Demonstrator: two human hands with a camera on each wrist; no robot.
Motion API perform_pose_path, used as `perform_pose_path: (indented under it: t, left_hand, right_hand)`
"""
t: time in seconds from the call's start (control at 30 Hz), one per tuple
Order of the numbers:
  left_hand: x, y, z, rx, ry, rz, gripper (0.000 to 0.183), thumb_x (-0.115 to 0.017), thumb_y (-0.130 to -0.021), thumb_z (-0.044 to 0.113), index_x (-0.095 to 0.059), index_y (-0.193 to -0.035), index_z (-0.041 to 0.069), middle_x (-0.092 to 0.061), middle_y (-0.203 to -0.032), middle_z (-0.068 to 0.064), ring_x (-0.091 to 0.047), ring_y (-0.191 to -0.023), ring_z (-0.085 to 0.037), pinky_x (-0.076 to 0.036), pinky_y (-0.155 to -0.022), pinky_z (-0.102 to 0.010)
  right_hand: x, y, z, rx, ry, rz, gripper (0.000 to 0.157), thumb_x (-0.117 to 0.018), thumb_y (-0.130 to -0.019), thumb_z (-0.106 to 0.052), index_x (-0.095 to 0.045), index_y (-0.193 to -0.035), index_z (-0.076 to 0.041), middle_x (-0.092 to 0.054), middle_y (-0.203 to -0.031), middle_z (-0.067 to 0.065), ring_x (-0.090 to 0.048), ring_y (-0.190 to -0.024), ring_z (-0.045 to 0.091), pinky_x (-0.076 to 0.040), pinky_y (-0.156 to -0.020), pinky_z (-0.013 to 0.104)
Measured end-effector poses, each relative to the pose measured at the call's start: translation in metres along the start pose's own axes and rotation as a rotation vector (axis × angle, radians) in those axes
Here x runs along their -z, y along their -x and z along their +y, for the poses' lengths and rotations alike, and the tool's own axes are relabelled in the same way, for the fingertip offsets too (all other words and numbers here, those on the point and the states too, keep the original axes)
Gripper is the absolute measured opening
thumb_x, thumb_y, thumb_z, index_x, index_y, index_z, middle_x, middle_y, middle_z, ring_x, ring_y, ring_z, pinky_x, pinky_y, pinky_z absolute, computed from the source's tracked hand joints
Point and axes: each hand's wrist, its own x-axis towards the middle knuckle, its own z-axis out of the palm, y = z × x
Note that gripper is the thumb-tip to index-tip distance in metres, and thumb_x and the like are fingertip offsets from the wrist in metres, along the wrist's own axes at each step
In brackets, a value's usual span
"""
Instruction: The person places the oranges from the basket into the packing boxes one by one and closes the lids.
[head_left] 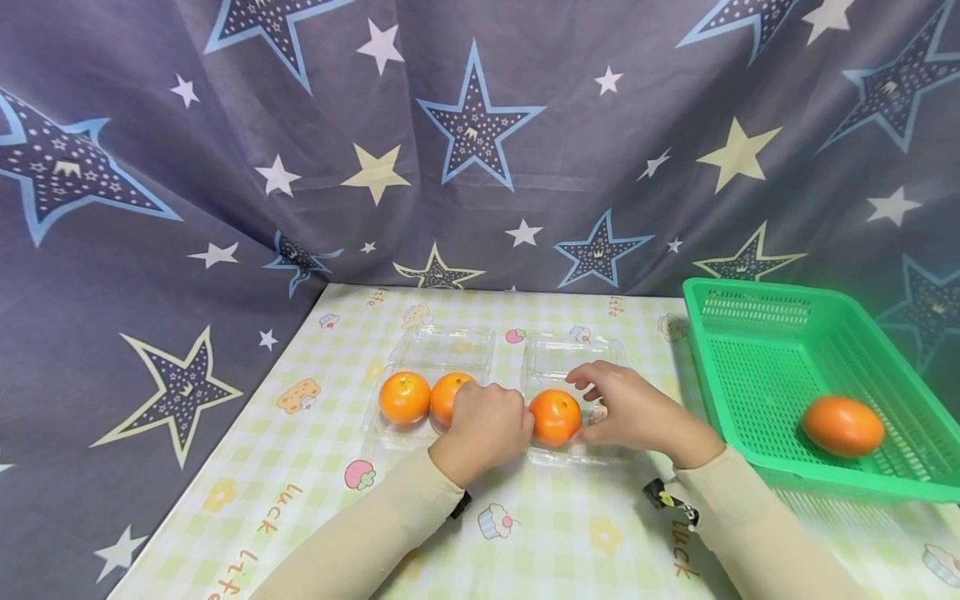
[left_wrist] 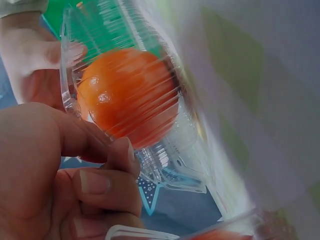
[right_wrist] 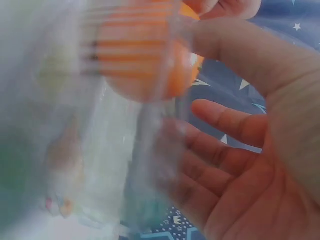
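Observation:
A hinged clear plastic container [head_left: 573, 362] lies open on the table with one orange [head_left: 555, 417] in its left part. My left hand [head_left: 491, 425] is at that container's left side. Up close in the left wrist view, the thumb and index finger of that hand pinch the clear rim beside the orange. On the other side, my right hand [head_left: 637, 412] has its fingers loosely spread around the container's right end, the thumb near the orange. A second clear container [head_left: 442, 346] holds two oranges [head_left: 405, 397], one partly hidden behind my left hand.
To the right stands a green plastic basket [head_left: 757, 367] with one orange-red fruit [head_left: 843, 426] in it. The table has a checked, printed cloth [head_left: 300, 450]. A dark curtain with stars [head_left: 480, 125] hangs behind and along the left edge.

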Motion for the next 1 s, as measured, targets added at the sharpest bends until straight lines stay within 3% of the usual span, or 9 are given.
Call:
perform_pose_path:
  t: [0.3, 0.6, 1.0]
  left_hand:
    - [0.003, -0.002, -0.004, 0.030, 0.037, -0.057, 0.041, -0.055, -0.099, 0.043, -0.059, -0.065, 0.021, -0.056, -0.060, 0.002, -0.054, -0.058, -0.018, -0.046, -0.070, -0.047]
    - [0.003, -0.002, -0.002, 0.038, 0.032, -0.042, 0.041, -0.054, -0.099, 0.043, -0.059, -0.065, 0.020, -0.056, -0.060, 0.002, -0.054, -0.058, -0.019, -0.046, -0.070, -0.047]
    - [0.000, -0.002, -0.001, 0.044, 0.035, -0.005, 0.043, -0.055, -0.098, 0.041, -0.056, -0.060, 0.021, -0.054, -0.056, 0.002, -0.052, -0.054, -0.019, -0.043, -0.065, -0.047]
  right_hand:
    - [0.018, 0.004, 0.000, 0.000, 0.068, 0.017, 0.070, -0.088, -0.072, -0.016, -0.059, -0.135, -0.006, -0.068, -0.118, 0.012, -0.071, -0.103, 0.029, -0.058, -0.092, 0.044]
    - [0.041, 0.018, 0.002, 0.011, 0.166, 0.074, 0.077, -0.094, -0.071, -0.027, -0.058, -0.135, -0.005, -0.069, -0.118, 0.012, -0.072, -0.102, 0.028, -0.058, -0.090, 0.047]
    - [0.080, 0.037, 0.009, -0.026, 0.241, 0.085, 0.076, -0.094, -0.073, -0.025, -0.057, -0.136, -0.007, -0.066, -0.122, 0.016, -0.070, -0.105, 0.031, -0.058, -0.088, 0.050]
